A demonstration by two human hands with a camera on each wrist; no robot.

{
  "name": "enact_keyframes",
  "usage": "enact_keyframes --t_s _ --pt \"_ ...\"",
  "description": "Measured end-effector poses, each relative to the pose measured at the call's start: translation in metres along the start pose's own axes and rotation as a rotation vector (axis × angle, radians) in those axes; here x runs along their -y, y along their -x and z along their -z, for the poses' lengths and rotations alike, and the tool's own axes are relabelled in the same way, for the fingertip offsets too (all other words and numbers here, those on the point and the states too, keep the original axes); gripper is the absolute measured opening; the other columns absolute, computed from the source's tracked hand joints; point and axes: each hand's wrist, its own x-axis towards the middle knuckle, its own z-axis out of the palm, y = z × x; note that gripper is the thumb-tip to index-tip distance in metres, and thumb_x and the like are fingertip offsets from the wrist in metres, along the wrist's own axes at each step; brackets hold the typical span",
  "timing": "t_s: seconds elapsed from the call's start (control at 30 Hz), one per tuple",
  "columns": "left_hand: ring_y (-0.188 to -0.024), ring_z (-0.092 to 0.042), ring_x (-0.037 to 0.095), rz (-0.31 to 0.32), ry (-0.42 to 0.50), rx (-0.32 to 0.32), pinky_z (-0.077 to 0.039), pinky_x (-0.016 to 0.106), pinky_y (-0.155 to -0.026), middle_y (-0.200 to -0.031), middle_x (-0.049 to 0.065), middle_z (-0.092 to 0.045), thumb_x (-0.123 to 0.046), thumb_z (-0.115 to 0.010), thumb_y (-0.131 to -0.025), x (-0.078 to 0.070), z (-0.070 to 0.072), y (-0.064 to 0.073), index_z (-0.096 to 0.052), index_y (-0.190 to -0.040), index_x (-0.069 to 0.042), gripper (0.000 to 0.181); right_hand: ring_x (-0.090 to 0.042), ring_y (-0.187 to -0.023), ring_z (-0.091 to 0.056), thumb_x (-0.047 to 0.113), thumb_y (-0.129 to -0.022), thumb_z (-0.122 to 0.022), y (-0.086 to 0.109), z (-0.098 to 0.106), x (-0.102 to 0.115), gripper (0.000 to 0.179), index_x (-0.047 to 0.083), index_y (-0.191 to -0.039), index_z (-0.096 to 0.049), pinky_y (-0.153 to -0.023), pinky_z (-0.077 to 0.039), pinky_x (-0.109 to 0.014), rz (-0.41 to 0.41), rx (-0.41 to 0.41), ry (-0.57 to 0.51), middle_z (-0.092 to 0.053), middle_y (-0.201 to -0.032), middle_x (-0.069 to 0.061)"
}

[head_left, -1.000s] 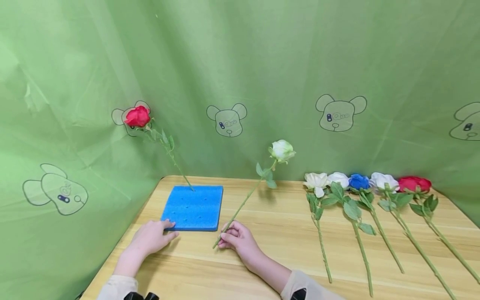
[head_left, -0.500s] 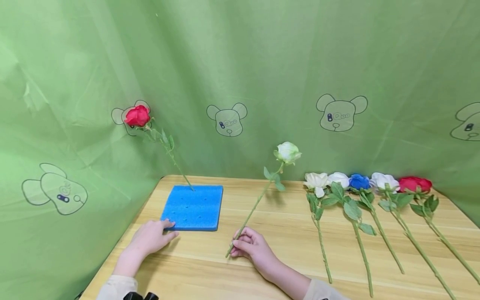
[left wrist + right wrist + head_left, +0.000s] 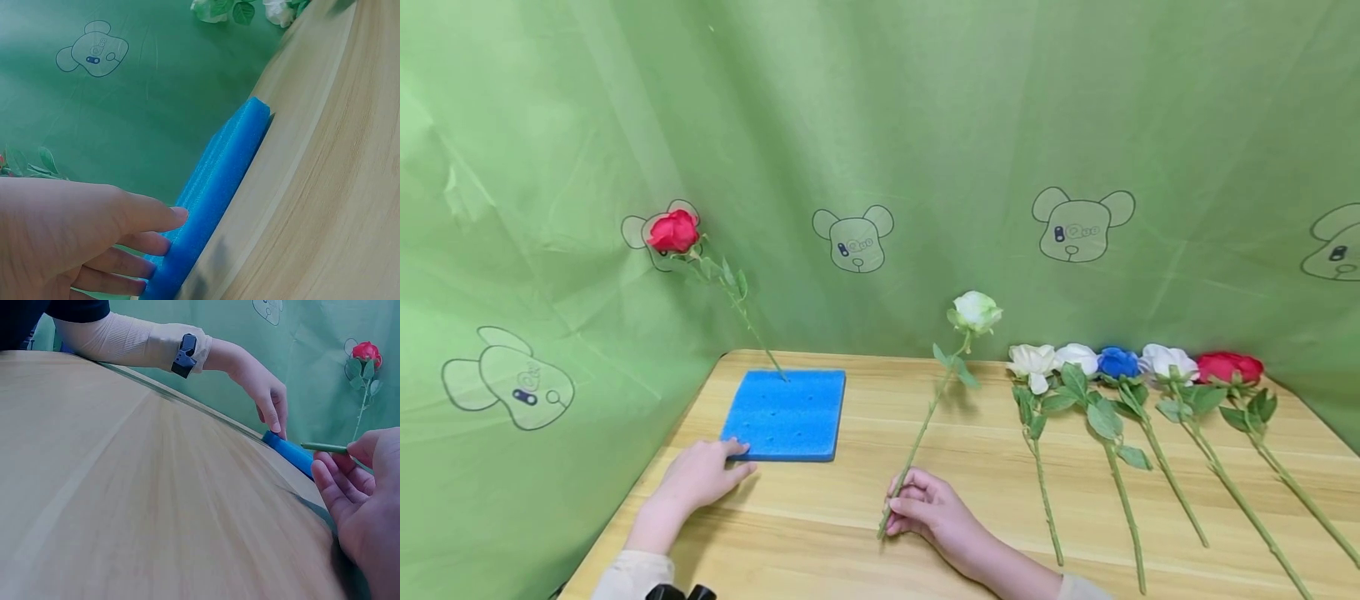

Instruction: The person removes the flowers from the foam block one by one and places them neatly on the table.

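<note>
My right hand pinches the lower stem of a white rose with greenish outer petals, its bloom pointing up and away. In the right wrist view the cut end of the green stem sticks out past the thumb. A blue foam block with several small holes lies on the table at the left. On its near left corner rest the fingers of my left hand, fairly straight, as the left wrist view of that hand also shows. A red rose stands in the block's back edge, leaning left.
Several roses lie side by side on the right of the wooden table: a cream one, white ones, a blue one and a red one. A green curtain with bear-head drawings hangs behind.
My right hand has moved right and toward me with the white rose, away from the foam block, and the stem is now more upright. The left hand stays on the block's corner.
</note>
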Motion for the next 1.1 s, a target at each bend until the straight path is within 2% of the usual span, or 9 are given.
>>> enact_keyframes --t_s 0.23,0.6,0.93,1.1 --pt "-0.119 -0.059 0.045 0.002 0.0 0.01 -0.05 0.06 -0.096 -0.132 0.02 -0.061 -0.041 -0.066 -0.09 0.0 0.001 0.0 -0.067 -0.124 -0.011 0.045 -0.011 -0.081 -0.067 0.005 -0.098 -0.053 0.016 0.009 0.006 0.008 0.007 -0.105 -0.055 -0.079 -0.06 -0.027 -0.056 0.04 -0.019 -0.066 -0.089 0.003" --pt "-0.119 -0.059 0.046 -0.002 -0.003 0.005 -0.049 0.06 -0.096 -0.132 0.02 -0.061 -0.041 -0.066 -0.09 0.0 0.0 0.0 -0.068 -0.123 -0.011 0.045 -0.011 -0.085 -0.066 0.004 -0.099 -0.048 0.038 0.021 0.015 0.01 0.008 -0.106 -0.054 -0.082 -0.059 -0.027 -0.118 0.085 -0.116 -0.064 -0.092 0.002" --pt "-0.119 -0.059 0.046 -0.001 -0.008 0.0 -0.049 0.06 -0.097 -0.132 0.02 -0.061 -0.041 -0.066 -0.09 0.002 -0.001 -0.001 -0.068 -0.123 -0.011 0.045 -0.011 -0.086 -0.065 0.0 -0.1 -0.041 0.047 0.031 0.016 0.018 0.009 -0.108 -0.054 -0.084 -0.058 -0.026 -0.124 0.116 -0.235 -0.064 -0.098 0.002" --pt "-0.119 -0.059 0.045 0.0 -0.006 0.0 -0.049 0.06 -0.097 -0.132 0.02 -0.061 -0.041 -0.066 -0.09 0.001 -0.002 -0.001 -0.068 -0.123 -0.011 0.045 -0.011 -0.086 -0.066 0.002 -0.101 -0.04 0.052 0.038 0.018 0.018 0.01 -0.109 -0.054 -0.085 -0.058 -0.025 -0.143 0.101 -0.274 -0.065 -0.098 0.002"
